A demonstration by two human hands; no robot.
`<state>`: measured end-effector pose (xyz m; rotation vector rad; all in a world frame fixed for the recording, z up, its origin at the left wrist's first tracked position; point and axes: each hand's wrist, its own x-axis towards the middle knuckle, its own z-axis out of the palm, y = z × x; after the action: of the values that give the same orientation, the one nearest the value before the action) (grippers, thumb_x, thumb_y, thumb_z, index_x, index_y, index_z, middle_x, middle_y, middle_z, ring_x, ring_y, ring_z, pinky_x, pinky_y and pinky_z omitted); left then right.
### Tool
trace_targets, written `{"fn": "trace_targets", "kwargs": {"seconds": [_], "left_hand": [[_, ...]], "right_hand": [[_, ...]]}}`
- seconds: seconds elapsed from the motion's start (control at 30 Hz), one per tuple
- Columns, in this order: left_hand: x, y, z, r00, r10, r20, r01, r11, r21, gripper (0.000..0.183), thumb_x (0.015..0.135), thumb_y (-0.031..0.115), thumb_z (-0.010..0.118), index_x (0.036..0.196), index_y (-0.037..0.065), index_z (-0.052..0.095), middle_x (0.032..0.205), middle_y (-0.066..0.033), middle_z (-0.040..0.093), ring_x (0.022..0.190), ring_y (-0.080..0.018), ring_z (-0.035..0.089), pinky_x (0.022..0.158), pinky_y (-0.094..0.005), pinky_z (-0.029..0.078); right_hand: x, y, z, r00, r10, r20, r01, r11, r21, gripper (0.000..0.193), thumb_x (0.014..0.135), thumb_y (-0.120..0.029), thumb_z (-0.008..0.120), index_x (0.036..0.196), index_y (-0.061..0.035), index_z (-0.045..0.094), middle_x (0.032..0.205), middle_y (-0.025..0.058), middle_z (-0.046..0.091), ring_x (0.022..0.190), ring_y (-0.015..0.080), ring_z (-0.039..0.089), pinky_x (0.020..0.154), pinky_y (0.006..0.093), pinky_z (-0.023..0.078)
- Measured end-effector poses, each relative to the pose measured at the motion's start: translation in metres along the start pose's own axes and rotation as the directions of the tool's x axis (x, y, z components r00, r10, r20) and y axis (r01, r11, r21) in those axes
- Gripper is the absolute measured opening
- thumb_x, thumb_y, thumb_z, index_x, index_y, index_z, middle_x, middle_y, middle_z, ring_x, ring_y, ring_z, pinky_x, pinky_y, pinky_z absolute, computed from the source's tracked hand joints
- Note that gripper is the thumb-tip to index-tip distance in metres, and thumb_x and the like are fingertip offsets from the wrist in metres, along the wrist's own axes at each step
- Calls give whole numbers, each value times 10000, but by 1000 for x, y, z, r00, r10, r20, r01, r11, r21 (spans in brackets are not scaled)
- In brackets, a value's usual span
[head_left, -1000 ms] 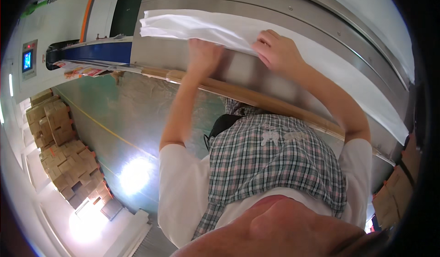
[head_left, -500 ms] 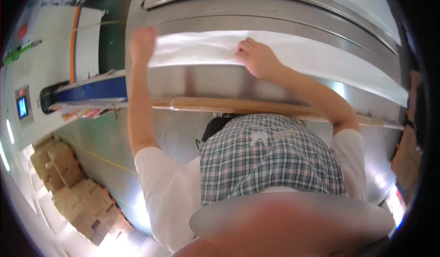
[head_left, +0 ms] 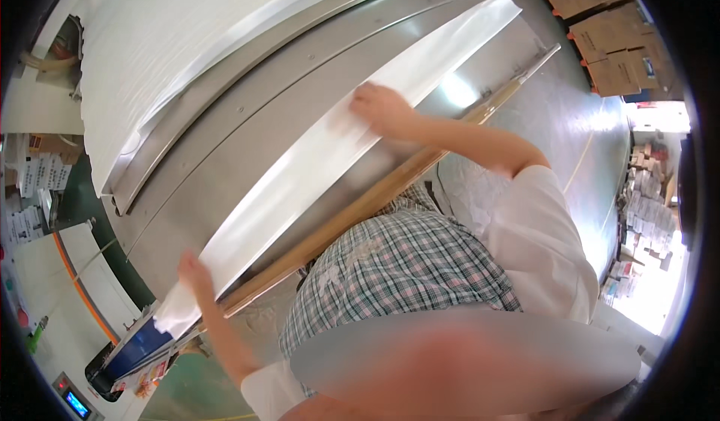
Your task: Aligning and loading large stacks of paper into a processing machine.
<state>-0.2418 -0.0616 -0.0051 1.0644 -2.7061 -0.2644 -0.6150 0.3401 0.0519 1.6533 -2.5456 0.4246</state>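
Note:
A long, narrow strip of glossy white sheeting point(head_left: 281, 184) lies slantwise across the metal worktable point(head_left: 217, 151), its ends uneven. It looks like thin folded film, though I cannot make out the material. My left hand point(head_left: 196, 275) is at the strip's near left end, by its edge; motion smears the fingers. Over the middle of the strip is my right hand point(head_left: 381, 112), with its fingers curled in and partly blurred. Whether the fingers pinch the sheeting is hidden.
A big stack of white sheeting point(head_left: 172, 53) lies beyond a raised metal bar point(head_left: 262, 64). A brown edge strip point(head_left: 330, 230) runs along the table's front. At left stands a white machine with a small screen point(head_left: 76, 404). Cardboard boxes point(head_left: 611, 42) are piled at far right.
My view has turned, so the table and strip now slant up to the right. Both hands are farther apart, the left at the strip's left end, the right still over it.

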Motion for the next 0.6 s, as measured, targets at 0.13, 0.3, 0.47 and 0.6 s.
{"fn": "trace_targets", "kwargs": {"seconds": [0.13, 0.3, 0.47, 0.6], "left_hand": [[-8, -60, -43, 995, -101, 8, 90, 913, 399, 260, 893, 222, 399, 780, 54, 562, 709, -160, 579, 681, -348, 561, 628, -463, 408], [1, -14, -30, 989, -145, 5, 117, 812, 571, 302, 910, 326, 359, 963, 112, 565, 995, -111, 569, 978, -303, 516, 750, -511, 405], [4, 104, 5, 920, -392, 1, 369, 867, 336, 391, 903, 418, 331, 1050, 132, 553, 1146, -69, 527, 1147, -307, 403, 896, -606, 276], [9, 148, 4, 916, -398, 48, 369, 884, 287, 462, 900, 478, 299, 1097, 148, 556, 1208, -50, 508, 1221, -308, 331, 938, -660, 157]], "right_hand": [[-36, 115, -24, 973, 194, -122, -211, 965, -152, 301, 554, -52, 592, 847, -53, 527, 911, 101, 516, 907, 284, 494, 761, 363, 452], [-64, 241, -56, 838, 499, -222, -546, 771, -327, 222, 616, -14, 565, 829, -76, 556, 908, 89, 529, 936, 276, 502, 761, 364, 462], [-98, 311, -88, 764, 572, -300, -646, 672, -363, 161, 667, -20, 542, 819, -71, 561, 900, 81, 538, 941, 265, 510, 759, 370, 470], [-124, 351, -96, 785, 559, -269, -615, 643, -457, 124, 700, -35, 527, 802, -76, 583, 902, 87, 555, 949, 264, 517, 738, 381, 480]]}}
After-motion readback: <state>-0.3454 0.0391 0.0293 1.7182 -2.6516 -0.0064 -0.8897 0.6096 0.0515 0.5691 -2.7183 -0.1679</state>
